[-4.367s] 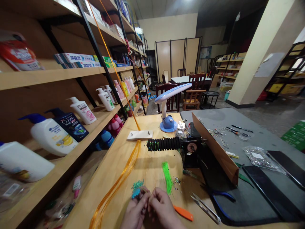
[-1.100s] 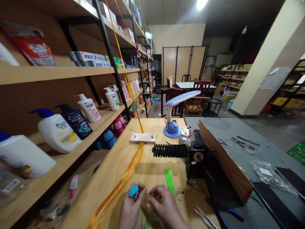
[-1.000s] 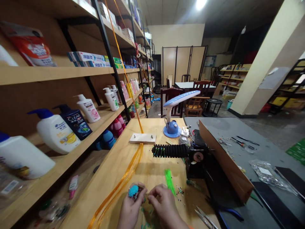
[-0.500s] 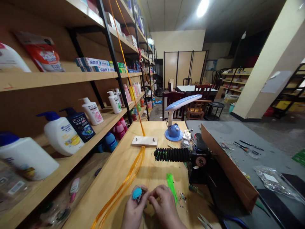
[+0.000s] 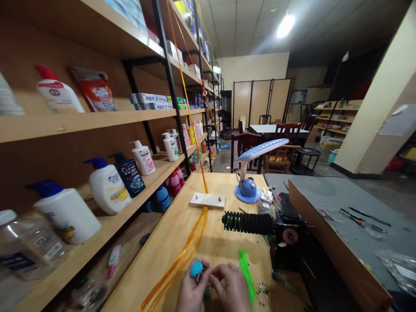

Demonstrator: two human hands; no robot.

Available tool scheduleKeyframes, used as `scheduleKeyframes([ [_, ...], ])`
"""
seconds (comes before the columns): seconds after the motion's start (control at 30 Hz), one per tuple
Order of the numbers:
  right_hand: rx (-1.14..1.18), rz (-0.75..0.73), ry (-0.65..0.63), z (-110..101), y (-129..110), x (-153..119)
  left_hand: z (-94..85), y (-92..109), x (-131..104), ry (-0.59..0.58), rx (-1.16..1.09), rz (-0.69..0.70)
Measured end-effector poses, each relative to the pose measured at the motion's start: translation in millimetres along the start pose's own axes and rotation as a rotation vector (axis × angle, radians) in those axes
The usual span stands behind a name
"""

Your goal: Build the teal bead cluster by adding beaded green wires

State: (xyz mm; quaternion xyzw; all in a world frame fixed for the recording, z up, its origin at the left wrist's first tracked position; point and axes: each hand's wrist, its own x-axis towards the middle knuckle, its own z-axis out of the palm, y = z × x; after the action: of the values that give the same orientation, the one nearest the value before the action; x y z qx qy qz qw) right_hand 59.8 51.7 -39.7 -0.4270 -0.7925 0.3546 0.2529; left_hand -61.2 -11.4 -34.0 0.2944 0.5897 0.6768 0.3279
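Note:
My left hand point(image 5: 194, 288) is closed around a small item with a bright turquoise, bumpy top point(image 5: 196, 268); its kind does not show. Close against the left fingertips, my right hand point(image 5: 230, 286) is in a pinch, and whatever lies between its fingers is too small to make out. Just right of it lies a bundle of bright green strands point(image 5: 247, 275), with small loose beads point(image 5: 262, 287) beside it. Beyond the hands, a black ridged cylinder point(image 5: 248, 222) on a black machine carries green strands tied near its left end. Orange threads point(image 5: 191, 240) run down the table to my left.
The threads pass under a pale block point(image 5: 207, 200) with two screws. A blue desk lamp point(image 5: 248, 190) stands behind it. Shelves of bottles point(image 5: 107, 184) line the left side. A brown upright board point(image 5: 334, 245) edges the grey table point(image 5: 328, 195), where pliers-like tools point(image 5: 360, 220) lie.
The view has shifted, so the scene sits farther right and lower in the picture. Both hands remain together with the turquoise-topped item in the left.

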Motion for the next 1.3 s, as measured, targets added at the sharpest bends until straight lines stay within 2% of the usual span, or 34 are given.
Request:
scheduleKeyframes([
  [0.2, 0.044, -0.035, -0.029, 3.6, 15.7, 5.3, 0.5, -3.6, 5.5, 0.039, -0.029, 0.013],
  [0.33, 0.035, -0.063, -0.027, 3.5, 13.9, 5.7, 3.5, -3.7, 7.3, 0.047, -0.067, -0.012],
  [0.43, 0.052, -0.106, -0.037, -5.2, 10.1, 2.3, 3.8, -6.4, 6.9, 0.025, -0.047, 0.007],
  [0.53, 0.165, -0.175, 0.027, -19.9, 3.9, -0.6, 4.2, -9.5, 2.4, -0.052, -0.005, 0.029],
  [0.63, 0.338, -0.099, 0.048, -31.1, -6.1, 2.9, 4.5, -6.8, -5.2, -0.168, 0.039, 0.088],
  [0.77, 0.536, 0.052, 0.003, -32.5, -14.9, 15.8, 1.2, 4.8, -7.6, -0.504, 0.297, 0.146],
  [0.87, 0.697, 0.144, -0.058, -29.2, -14.4, 21.3, 0.8, 9.4, -2.2, -0.646, 0.406, 0.178],
  [1.07, 0.774, 0.205, -0.030, -31.5, -10.3, 17.0, 9.3, 14.8, 0.4, -0.711, 0.461, 0.176],
  [1.3, 0.851, 0.319, 0.086, -36.8, -0.7, 10.9, 12.3, 22.4, -1.8, -0.771, 0.303, -0.009],
])
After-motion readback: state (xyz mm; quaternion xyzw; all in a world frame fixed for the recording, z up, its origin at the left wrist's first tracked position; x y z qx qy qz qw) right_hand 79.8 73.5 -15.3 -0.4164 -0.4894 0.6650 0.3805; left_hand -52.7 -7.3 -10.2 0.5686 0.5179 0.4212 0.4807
